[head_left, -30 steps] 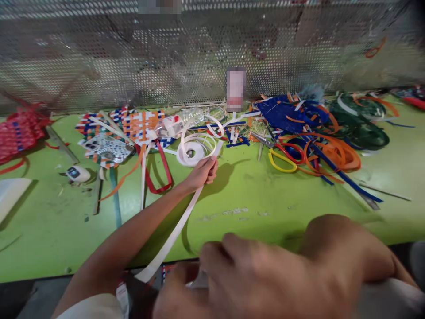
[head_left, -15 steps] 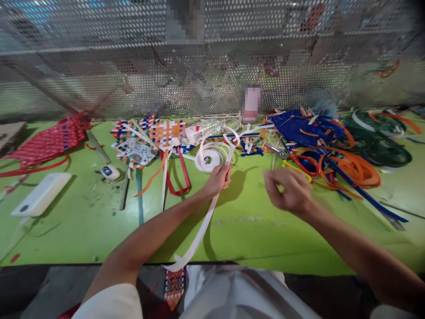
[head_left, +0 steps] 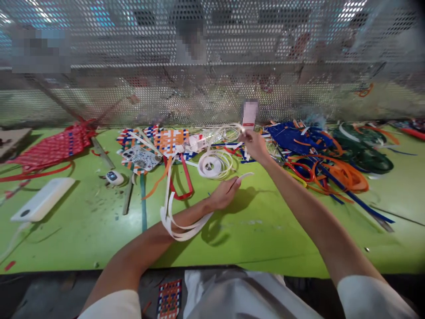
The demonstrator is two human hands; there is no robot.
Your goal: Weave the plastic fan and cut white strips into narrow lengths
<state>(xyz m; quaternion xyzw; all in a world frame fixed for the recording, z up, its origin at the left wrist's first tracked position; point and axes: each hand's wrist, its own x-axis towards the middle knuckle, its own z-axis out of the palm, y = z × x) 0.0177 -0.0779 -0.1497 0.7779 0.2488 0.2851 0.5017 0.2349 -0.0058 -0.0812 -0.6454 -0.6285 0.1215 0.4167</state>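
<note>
My left hand (head_left: 226, 193) is closed on a white strip (head_left: 186, 234); one short end sticks out past the fingers and the rest loops back over my left forearm. Farther back and to the right, my right hand (head_left: 254, 144) pinches a thin white strip that runs left from the fingertips. Between and left of the hands lies a coil of white strip (head_left: 210, 166) on the green table (head_left: 265, 248). A phone in a speckled case (head_left: 142, 159) rests on a woven multicolour piece (head_left: 171, 141).
Orange strip coils (head_left: 352, 175), red-handled scissors (head_left: 303, 170) and blue material (head_left: 297, 135) lie on the right. At left are a white power bank (head_left: 44, 199), a small white device (head_left: 114, 177) and red woven material (head_left: 56, 148). A perforated metal screen (head_left: 212, 84) stands behind.
My right hand has moved forward and left to a white strip at the back. My left hand is slightly nearer, and its strip now loops over the forearm instead of hanging towards the table edge.
</note>
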